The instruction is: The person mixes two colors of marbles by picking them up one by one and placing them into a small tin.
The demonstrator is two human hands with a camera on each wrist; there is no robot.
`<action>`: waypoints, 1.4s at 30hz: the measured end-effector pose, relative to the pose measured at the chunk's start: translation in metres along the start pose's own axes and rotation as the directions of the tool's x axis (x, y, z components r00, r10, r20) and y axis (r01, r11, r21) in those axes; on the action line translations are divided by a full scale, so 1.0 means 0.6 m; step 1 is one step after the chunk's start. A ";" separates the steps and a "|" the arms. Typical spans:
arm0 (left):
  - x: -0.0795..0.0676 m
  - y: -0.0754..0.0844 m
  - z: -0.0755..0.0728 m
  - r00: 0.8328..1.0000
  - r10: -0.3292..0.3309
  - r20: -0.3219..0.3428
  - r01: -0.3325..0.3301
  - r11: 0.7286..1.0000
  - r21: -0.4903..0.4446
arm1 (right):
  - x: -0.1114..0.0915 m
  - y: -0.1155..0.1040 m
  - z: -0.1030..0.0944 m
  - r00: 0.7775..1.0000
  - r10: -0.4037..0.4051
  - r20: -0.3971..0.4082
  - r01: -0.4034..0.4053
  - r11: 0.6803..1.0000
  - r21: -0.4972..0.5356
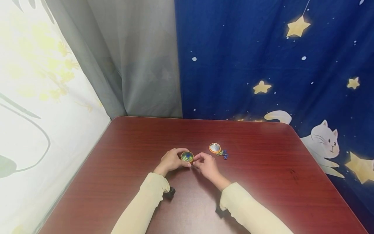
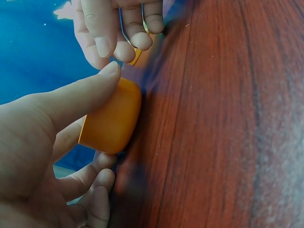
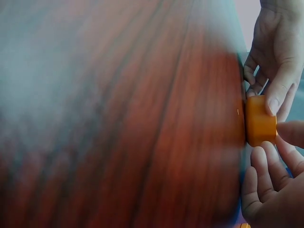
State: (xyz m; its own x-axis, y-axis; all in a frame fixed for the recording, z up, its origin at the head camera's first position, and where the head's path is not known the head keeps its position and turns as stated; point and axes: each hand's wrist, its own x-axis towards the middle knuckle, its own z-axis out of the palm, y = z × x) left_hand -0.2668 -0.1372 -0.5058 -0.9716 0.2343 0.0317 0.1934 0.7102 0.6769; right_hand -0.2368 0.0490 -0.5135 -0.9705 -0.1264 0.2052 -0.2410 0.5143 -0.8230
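A small orange jar stands on the table with its mouth up. Green and blue glass marbles lie inside it. My left hand grips the jar from the left, the thumb against its near side, as the left wrist view shows on the orange wall. Close to the jar's right side is my right hand, its fingers loosely bent at the rim. In the right wrist view the right hand shows nothing between thumb and fingers; whether it touches the jar is hard to tell.
An orange-rimmed round lid lies inside-up to the right of the jar. Several loose blue and green marbles sit beside it. The dark red wooden table reaches back to grey and blue curtains.
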 end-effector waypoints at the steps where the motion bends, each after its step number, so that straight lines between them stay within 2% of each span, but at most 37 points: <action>1: 0.000 0.000 0.000 1.000 0.000 -0.001 0.000 1.000 0.001 | -0.001 0.001 -0.001 1.000 -0.012 0.002 0.012 1.000 -0.017; 9: -0.001 0.001 0.000 1.000 0.002 -0.007 -0.002 1.000 -0.002 | -0.001 0.005 -0.020 0.999 -0.032 -0.005 0.031 0.979 -0.201; 17: 0.001 -0.005 0.002 1.000 0.002 -0.002 -0.002 1.000 0.006 | -0.006 0.007 -0.038 1.000 -0.010 -0.017 0.004 0.958 -0.288; 23: 0.000 -0.004 0.002 1.000 -0.002 -0.006 0.002 1.000 -0.007 | -0.010 0.014 -0.050 0.999 -0.026 -0.037 0.011 0.936 -0.353; 33: -0.001 -0.003 0.001 1.000 0.000 -0.007 0.000 1.000 0.004 | -0.007 0.034 -0.087 0.993 0.061 -0.096 -0.087 0.951 -0.298; 42: -0.003 -0.005 0.001 1.000 0.001 -0.011 -0.001 1.000 0.009 | -0.013 0.053 -0.118 0.989 0.055 -0.135 -0.094 0.946 -0.309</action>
State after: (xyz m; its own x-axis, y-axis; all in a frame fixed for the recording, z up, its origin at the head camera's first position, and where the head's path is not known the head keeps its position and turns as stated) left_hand -0.2654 -0.1393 -0.5083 -0.9729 0.2276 0.0411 0.1959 0.7161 0.6699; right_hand -0.2371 0.1264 -0.5039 -0.9732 0.0173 0.2294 -0.1360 0.7610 -0.6343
